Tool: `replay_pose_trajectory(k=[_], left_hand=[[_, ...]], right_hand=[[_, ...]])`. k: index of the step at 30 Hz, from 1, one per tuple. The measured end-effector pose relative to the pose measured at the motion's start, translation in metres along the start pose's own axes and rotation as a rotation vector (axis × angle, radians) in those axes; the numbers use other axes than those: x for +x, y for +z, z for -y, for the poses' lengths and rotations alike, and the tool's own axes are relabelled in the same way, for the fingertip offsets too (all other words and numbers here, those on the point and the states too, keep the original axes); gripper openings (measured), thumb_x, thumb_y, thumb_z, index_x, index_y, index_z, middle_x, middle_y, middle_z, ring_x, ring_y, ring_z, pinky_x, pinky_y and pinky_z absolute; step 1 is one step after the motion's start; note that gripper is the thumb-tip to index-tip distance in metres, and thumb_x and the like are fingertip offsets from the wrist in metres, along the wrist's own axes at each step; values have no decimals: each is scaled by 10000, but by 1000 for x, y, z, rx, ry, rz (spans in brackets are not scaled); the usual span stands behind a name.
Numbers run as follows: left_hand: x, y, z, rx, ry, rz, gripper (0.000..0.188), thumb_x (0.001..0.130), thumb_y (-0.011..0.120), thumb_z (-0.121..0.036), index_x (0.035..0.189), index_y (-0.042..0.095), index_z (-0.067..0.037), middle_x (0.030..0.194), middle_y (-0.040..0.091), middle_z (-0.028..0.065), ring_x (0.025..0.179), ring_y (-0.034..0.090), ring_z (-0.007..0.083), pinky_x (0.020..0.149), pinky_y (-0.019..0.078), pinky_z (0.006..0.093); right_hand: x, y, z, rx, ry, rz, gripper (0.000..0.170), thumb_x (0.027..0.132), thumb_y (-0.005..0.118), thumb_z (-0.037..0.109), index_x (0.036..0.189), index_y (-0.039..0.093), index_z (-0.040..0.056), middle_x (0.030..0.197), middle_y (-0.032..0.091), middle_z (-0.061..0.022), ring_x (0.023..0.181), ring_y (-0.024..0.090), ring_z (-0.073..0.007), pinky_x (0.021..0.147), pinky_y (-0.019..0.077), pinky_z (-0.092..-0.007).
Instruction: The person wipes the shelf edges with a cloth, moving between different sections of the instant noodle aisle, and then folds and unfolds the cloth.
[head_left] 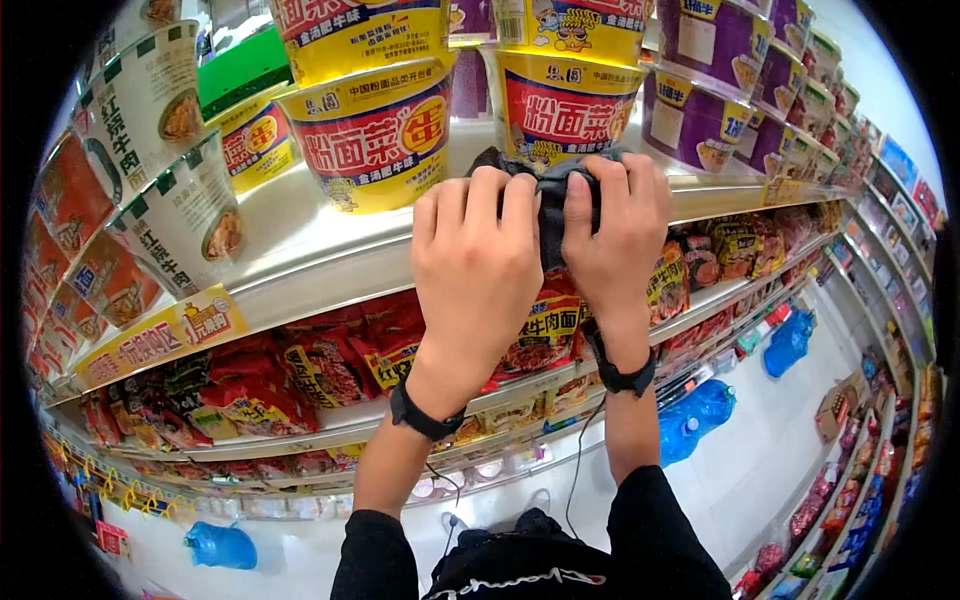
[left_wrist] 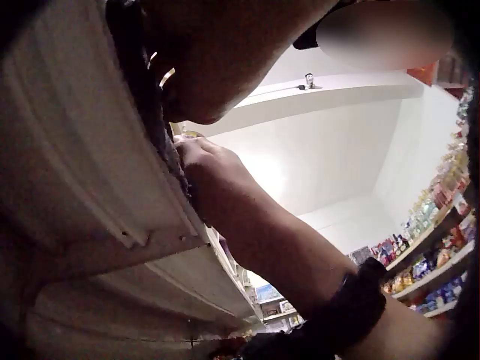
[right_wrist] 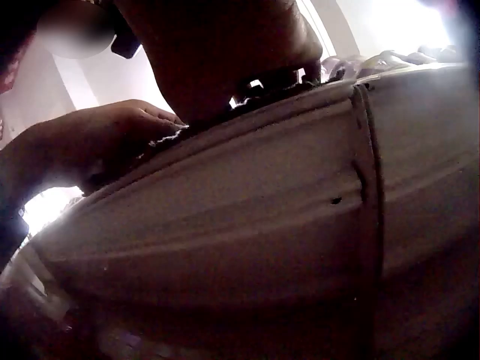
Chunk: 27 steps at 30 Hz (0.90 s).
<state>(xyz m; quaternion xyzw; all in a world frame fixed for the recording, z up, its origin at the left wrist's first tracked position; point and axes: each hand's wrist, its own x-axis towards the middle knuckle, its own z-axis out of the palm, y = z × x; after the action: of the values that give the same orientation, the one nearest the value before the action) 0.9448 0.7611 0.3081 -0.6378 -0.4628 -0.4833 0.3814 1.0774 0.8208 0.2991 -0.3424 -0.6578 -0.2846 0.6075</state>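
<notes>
A dark grey cloth (head_left: 552, 225) lies bunched over the front edge of the upper shelf (head_left: 330, 285). My left hand (head_left: 472, 265) grips its left part with curled fingers, and my right hand (head_left: 618, 235) grips the right part, thumb beside the cloth. Both hands are close together, just below the yellow noodle cups (head_left: 375, 135). From beneath, the left wrist view shows the cloth's edge (left_wrist: 169, 154) along the shelf, with the right hand (left_wrist: 217, 172) on it. In the right wrist view the left hand (right_wrist: 120, 135) rests at the shelf edge; fingertips are partly hidden.
White cups (head_left: 165, 215) stand left and purple cups (head_left: 690, 125) right. Bagged noodles (head_left: 330, 370) fill the shelf below. Blue wrapped bottles (head_left: 695, 415) stand on the floor (head_left: 740, 480), with another stocked shelf (head_left: 860, 500) at the right.
</notes>
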Motion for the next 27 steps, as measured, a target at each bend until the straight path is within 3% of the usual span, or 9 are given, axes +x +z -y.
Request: replay_pose_trajectory(k=[6, 9, 10, 12, 22, 27], left_hand=[[0, -22, 16, 37, 27, 70, 203, 806, 644, -67, 1004, 676, -102, 955, 646, 12, 922, 622, 212, 966, 396, 435], [0, -31, 27, 24, 58, 101, 215, 800, 646, -65, 1010, 677, -102, 953, 649, 18, 923, 625, 215, 968, 399, 429], [2, -38, 29, 37, 61, 98, 141, 874, 688, -88, 1012, 682, -112, 937, 679, 10, 892, 646, 214, 920, 431, 387], [-4, -41, 34, 12, 46, 104, 199, 820, 666, -78, 1018, 680, -101, 951, 666, 16, 916, 635, 210, 954, 414, 395], [-17, -32, 45, 20, 130, -13, 264, 834, 628, -118, 1087, 662, -52, 1052, 647, 62, 1019, 612, 231, 1034, 440, 419], [-17, -31, 47, -51, 111, -62, 272, 812, 649, -52, 1080, 693, -74, 1014, 667, 52, 981, 623, 239, 988, 459, 405]], right_hand=[[-3, -2, 19, 5, -18, 25, 249, 922, 635, 261, 1096, 657, 84, 1051, 577, -160, 1086, 540, -403, 977, 416, -517], [-3, -2, 29, 23, -29, 52, 266, 912, 635, 261, 1104, 649, 77, 1053, 573, -169, 1082, 539, -404, 974, 417, -519], [-3, -3, 33, 34, -13, 69, 273, 911, 632, 263, 1107, 646, 73, 1055, 571, -174, 1082, 538, -406, 974, 416, -520], [-2, -2, 40, 62, 12, 98, 288, 909, 627, 267, 1113, 639, 65, 1059, 566, -185, 1082, 536, -412, 974, 414, -523], [-7, 8, 56, 46, 61, 62, 329, 913, 603, 275, 1138, 613, 36, 1101, 558, -217, 1116, 515, -443, 1005, 392, -548], [-7, 8, 56, 48, 54, 46, 316, 908, 612, 273, 1115, 624, 35, 1076, 562, -206, 1089, 525, -430, 981, 402, -537]])
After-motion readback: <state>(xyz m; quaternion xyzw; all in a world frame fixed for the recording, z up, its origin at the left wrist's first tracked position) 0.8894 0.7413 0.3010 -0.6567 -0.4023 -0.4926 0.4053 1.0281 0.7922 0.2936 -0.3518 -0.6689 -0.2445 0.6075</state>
